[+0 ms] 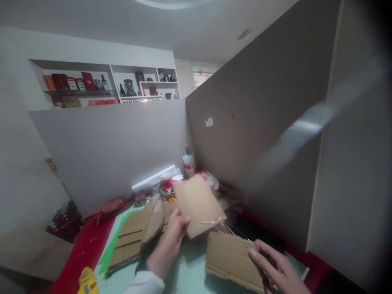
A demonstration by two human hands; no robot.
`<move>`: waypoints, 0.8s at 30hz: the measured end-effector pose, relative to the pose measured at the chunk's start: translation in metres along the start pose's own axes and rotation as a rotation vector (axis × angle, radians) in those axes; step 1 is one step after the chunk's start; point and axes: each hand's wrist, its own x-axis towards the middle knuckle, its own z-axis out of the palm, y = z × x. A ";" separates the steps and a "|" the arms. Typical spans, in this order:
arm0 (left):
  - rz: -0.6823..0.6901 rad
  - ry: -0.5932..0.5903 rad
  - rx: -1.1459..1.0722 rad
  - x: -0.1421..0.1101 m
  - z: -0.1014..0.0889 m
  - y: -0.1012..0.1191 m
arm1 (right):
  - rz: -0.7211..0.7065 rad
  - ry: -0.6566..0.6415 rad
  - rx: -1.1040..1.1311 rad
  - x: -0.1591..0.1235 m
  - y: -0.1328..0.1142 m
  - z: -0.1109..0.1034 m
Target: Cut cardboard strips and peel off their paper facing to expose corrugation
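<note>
My left hand [173, 230] is closed on the lower left edge of a flat tan cardboard sheet [199, 204], which is tilted up over the table. A shiny strip, perhaps tape or glue, shows near the sheet's lower right corner. In my right hand [275, 263] is a smaller corrugated cardboard piece [231, 259], gripped at its right end between thumb and fingers. The two pieces are apart, the sheet farther back. Left of my left hand lies a cardboard construction [130, 237] with dark slots and a curved, ribbed piece.
A yellow tool [87, 281], its kind unclear, lies at the front left. Along the back stand a red and white cup [167, 180], a jar [140, 199] and a pen holder [189, 169]. Grey partitions [122, 151] enclose the table's back and right. Red cloth [81, 253] covers the left edge.
</note>
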 end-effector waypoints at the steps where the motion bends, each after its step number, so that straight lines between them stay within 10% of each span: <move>1: 0.022 0.007 -0.014 -0.006 -0.012 0.003 | -0.019 -0.011 -0.018 0.005 -0.005 -0.003; 6: 0.092 0.026 -0.114 -0.038 -0.055 0.010 | -0.157 -0.004 -0.068 0.061 -0.041 -0.019; 13: 0.161 0.064 -0.205 -0.076 -0.063 0.004 | -0.196 0.207 -0.419 0.145 -0.081 -0.023; 18: 0.176 0.114 -0.211 -0.101 -0.070 0.001 | -0.245 0.239 -0.695 0.129 -0.081 -0.007; 24: 0.117 0.167 -0.108 -0.127 -0.079 0.005 | -0.407 -0.229 -0.563 0.087 -0.097 0.042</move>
